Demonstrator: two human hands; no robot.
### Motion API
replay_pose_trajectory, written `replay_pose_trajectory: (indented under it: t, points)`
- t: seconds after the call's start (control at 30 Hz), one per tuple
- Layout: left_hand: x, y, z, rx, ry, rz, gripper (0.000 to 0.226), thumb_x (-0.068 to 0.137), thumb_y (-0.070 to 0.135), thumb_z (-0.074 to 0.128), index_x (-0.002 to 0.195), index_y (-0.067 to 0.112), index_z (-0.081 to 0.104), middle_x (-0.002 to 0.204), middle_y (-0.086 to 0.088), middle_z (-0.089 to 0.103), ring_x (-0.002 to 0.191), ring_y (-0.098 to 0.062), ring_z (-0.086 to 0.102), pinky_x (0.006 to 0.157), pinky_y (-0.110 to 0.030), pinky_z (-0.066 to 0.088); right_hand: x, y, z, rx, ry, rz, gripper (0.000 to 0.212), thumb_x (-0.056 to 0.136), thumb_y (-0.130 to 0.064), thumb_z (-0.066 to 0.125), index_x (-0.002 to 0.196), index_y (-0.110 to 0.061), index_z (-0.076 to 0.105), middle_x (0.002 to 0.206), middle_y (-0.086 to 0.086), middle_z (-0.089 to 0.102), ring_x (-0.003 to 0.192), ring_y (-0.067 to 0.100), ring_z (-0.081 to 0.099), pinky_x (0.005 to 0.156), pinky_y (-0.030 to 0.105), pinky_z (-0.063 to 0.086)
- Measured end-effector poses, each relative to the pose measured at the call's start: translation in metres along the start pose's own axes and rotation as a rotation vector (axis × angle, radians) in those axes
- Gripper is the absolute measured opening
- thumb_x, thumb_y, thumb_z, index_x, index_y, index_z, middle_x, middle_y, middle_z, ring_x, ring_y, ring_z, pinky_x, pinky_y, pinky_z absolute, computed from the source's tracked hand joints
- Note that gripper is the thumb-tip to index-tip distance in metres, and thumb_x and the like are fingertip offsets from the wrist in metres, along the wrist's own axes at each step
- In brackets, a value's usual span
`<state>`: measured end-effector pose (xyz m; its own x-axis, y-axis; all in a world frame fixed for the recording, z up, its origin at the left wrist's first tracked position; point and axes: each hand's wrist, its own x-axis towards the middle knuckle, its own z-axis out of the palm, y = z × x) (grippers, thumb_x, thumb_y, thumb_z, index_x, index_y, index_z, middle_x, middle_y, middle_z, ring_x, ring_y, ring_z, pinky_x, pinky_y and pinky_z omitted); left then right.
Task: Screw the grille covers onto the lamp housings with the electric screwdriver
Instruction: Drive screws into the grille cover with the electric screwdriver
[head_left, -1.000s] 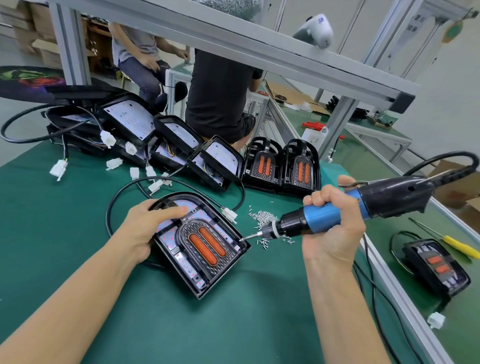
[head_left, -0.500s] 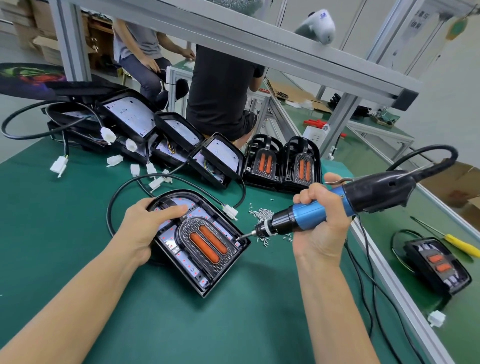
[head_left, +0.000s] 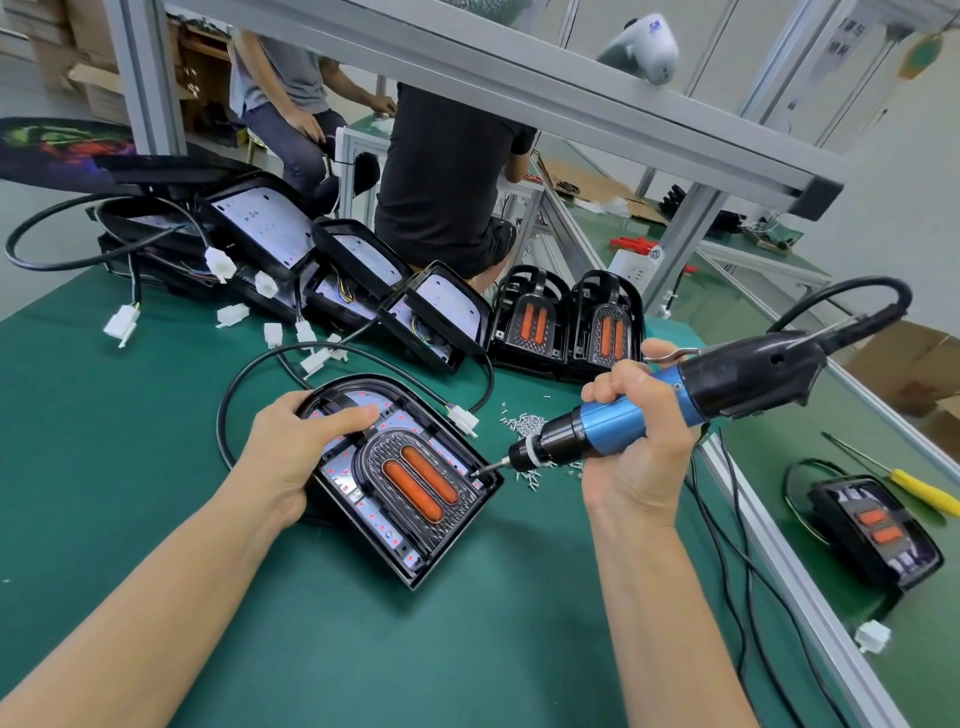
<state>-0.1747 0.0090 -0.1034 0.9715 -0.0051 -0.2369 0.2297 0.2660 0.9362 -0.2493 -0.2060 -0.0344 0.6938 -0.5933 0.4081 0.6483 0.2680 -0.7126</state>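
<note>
A black arch-shaped lamp housing lies flat on the green mat. A grille cover with two orange lenses sits in it. My left hand grips the housing's rounded top left rim, thumb laid across the inside. My right hand grips the blue and black electric screwdriver. Its bit tip touches the cover's right corner, just inside the housing rim. A loose pile of small screws lies on the mat under the tool's nose.
Several open lamp housings with cables and white connectors stand behind. Two grille covers lean upright beside them. A finished lamp and a yellow screwdriver lie right of the metal rail. Two people sit beyond the bench.
The screwdriver has moved left and down, from the screw pile onto the cover's right corner. My left hand stays on the housing.
</note>
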Motion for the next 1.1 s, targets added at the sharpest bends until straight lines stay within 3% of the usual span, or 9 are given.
replay_pose_trajectory:
  t: [0.27, 0.53, 0.67, 0.9, 1.1]
  points:
    - [0.0, -0.002, 0.001, 0.003, 0.015, 0.008, 0.049, 0.059, 0.007, 0.085, 0.103, 0.007, 0.064, 0.097, -0.014, 0.072, 0.094, -0.036, 0.067, 0.091, -0.051, 0.051, -0.003, 0.0, 0.002, -0.036, -0.04, -0.01, 0.025, 0.071, 0.003, 0.054, 0.09, -0.014, 0.054, 0.057, -0.003, 0.049, 0.051, 0.014, 0.048, 0.056, 0.025, 0.043]
    - [0.0, -0.004, 0.001, -0.006, 0.027, 0.021, 0.052, 0.059, 0.006, 0.085, 0.106, 0.005, 0.063, 0.096, -0.015, 0.072, 0.09, -0.037, 0.068, 0.086, -0.053, 0.054, -0.005, 0.003, 0.006, -0.073, -0.085, -0.027, 0.025, 0.073, 0.003, 0.053, 0.09, -0.015, 0.053, 0.056, -0.004, 0.051, 0.053, 0.015, 0.047, 0.058, 0.026, 0.041]
    - [0.001, -0.007, 0.002, 0.0, 0.047, 0.044, 0.048, 0.06, 0.005, 0.085, 0.103, 0.005, 0.064, 0.095, -0.015, 0.072, 0.085, -0.035, 0.069, 0.084, -0.05, 0.055, -0.007, 0.003, 0.008, -0.073, -0.164, 0.0, 0.026, 0.065, -0.006, 0.063, 0.086, -0.022, 0.06, 0.06, -0.003, 0.05, 0.054, 0.017, 0.048, 0.058, 0.026, 0.043]
    - [0.0, -0.007, 0.005, 0.021, 0.05, 0.106, 0.052, 0.056, 0.007, 0.087, 0.104, 0.006, 0.065, 0.091, -0.01, 0.073, 0.088, -0.032, 0.069, 0.086, -0.049, 0.055, -0.009, -0.001, 0.008, -0.117, -0.153, 0.025, 0.027, 0.073, 0.003, 0.054, 0.091, -0.016, 0.056, 0.063, -0.004, 0.052, 0.056, 0.016, 0.05, 0.059, 0.025, 0.044]
    - [0.0, -0.009, 0.004, 0.003, 0.07, 0.099, 0.051, 0.056, 0.007, 0.087, 0.101, 0.007, 0.065, 0.091, -0.009, 0.073, 0.088, -0.032, 0.069, 0.087, -0.05, 0.054, -0.006, -0.009, 0.009, -0.244, -0.194, 0.044, 0.033, 0.069, 0.0, 0.061, 0.088, -0.027, 0.062, 0.072, 0.0, 0.054, 0.076, 0.025, 0.05, 0.074, 0.028, 0.047]
